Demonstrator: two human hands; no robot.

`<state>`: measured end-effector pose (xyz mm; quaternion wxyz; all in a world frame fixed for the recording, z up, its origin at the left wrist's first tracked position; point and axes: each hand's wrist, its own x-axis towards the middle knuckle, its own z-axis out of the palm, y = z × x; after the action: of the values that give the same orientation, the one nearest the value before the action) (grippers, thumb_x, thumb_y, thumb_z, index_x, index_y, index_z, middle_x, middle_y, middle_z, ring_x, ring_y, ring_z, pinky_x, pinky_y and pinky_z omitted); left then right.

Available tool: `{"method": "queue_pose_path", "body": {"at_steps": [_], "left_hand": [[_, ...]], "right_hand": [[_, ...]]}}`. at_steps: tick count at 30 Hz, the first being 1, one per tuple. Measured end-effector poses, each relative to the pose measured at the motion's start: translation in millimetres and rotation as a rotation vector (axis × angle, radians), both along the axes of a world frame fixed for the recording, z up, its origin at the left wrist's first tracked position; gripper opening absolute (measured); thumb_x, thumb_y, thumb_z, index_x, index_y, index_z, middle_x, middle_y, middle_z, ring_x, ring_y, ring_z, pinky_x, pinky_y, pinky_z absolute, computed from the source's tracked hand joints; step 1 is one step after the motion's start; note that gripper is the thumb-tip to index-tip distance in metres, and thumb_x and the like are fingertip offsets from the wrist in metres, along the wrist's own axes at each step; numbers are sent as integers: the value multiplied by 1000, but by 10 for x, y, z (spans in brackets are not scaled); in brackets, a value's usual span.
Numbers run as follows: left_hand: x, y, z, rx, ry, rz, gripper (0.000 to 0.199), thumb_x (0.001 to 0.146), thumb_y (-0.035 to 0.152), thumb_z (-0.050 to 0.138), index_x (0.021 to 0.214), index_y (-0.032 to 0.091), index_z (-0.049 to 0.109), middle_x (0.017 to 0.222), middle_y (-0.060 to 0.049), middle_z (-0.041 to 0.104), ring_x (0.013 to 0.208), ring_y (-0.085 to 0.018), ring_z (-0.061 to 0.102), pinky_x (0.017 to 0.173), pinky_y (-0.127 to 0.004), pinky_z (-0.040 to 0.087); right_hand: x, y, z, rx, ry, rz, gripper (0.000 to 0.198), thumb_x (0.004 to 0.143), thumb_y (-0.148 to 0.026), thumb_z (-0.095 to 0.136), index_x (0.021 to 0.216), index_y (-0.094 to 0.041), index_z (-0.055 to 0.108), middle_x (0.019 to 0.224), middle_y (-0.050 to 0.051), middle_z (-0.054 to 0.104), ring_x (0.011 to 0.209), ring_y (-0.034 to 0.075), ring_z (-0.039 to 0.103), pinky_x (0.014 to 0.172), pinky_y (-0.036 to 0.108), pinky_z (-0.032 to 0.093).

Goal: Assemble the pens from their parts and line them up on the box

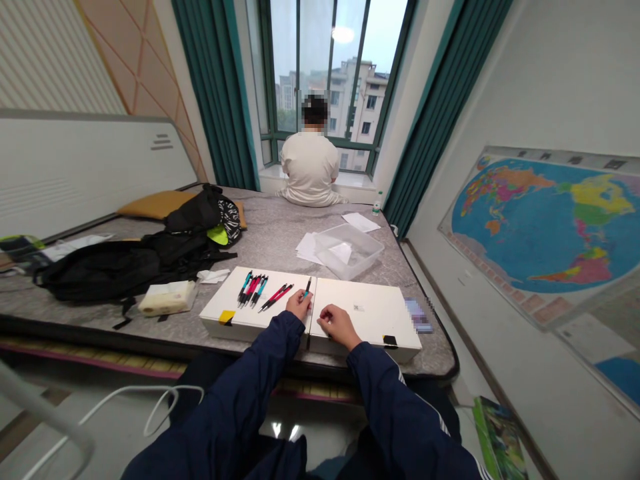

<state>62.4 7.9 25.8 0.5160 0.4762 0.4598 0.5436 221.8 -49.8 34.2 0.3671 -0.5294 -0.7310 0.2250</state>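
My left hand (299, 305) is closed around a pen (309, 285), whose dark end points up and away above the inner edge of the left white box (220, 327). My right hand (337, 323) rests over the near left part of the right white box (375, 300). Its fingers are curled in a pinch, and whatever they may hold is too small to make out. On the left box lie several red and teal pens (253, 290) side by side in a group. Nearer my left hand, two red pens (276, 298) lie slanted together.
Behind the boxes sit a clear plastic bin (350, 250) and white papers (307, 247). A tissue pack (167, 298) and black backpack (125, 263) lie left. At the right box's side is a blurred phone-like item (418, 315). A person (311, 163) sits by the window near a bottle (377, 204).
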Motion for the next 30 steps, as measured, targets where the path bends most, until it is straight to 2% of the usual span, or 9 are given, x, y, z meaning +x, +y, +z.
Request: {"method": "queue_pose_path", "body": {"at_steps": [5, 10, 13, 16, 18, 23, 30], "left_hand": [[1, 10, -2, -45, -56, 0, 36, 69, 51, 67, 75, 19, 52, 46, 8, 50, 29, -5, 32, 32, -16, 23], [11, -2, -14, -23, -23, -5, 36, 70, 51, 68, 74, 19, 53, 46, 7, 50, 29, -5, 32, 31, -16, 23], [7, -6, -13, -15, -13, -14, 35, 71, 51, 67, 74, 19, 52, 46, 7, 50, 29, -5, 33, 30, -16, 24], [3, 3, -24, -16, -17, -10, 35, 72, 51, 67, 75, 19, 53, 46, 7, 51, 29, -5, 33, 30, -16, 24], [1, 11, -37, -15, -35, -7, 35, 71, 50, 68, 78, 18, 54, 46, 7, 51, 29, -5, 33, 30, -16, 24], [-2, 18, -55, 0, -99, 6, 40, 76, 52, 63, 98, 18, 57, 44, 8, 50, 27, -4, 31, 31, -15, 22], [-44, 47, -15, -34, -265, 30, 46, 76, 61, 58, 94, 19, 52, 44, 8, 51, 26, -4, 27, 29, -16, 23]], "right_hand": [[103, 9, 30, 63, -70, 41, 8, 78, -15, 64, 85, -18, 65, 83, 2, 63, 76, 15, 57, 73, 26, 43], [288, 77, 41, 59, -112, 63, 7, 82, -15, 62, 82, -18, 68, 85, 4, 63, 81, 16, 58, 78, 27, 43], [327, 114, 33, 43, -130, 69, 6, 82, -15, 63, 82, -18, 69, 84, 4, 63, 81, 16, 57, 78, 27, 43], [326, 143, 34, 23, -132, 31, 11, 80, -15, 65, 90, -18, 68, 83, 2, 61, 78, 16, 56, 75, 26, 43], [315, 159, 50, 23, -152, 57, 15, 80, -15, 66, 94, -18, 68, 86, 2, 60, 78, 15, 56, 75, 26, 43], [165, 211, 117, 37, -271, 133, 8, 85, -15, 62, 87, -17, 69, 91, 4, 57, 84, 15, 57, 79, 25, 42], [-348, 435, 127, 40, -359, 34, 10, 88, -21, 61, 88, -19, 70, 90, 6, 60, 86, 18, 57, 76, 26, 40]]}}
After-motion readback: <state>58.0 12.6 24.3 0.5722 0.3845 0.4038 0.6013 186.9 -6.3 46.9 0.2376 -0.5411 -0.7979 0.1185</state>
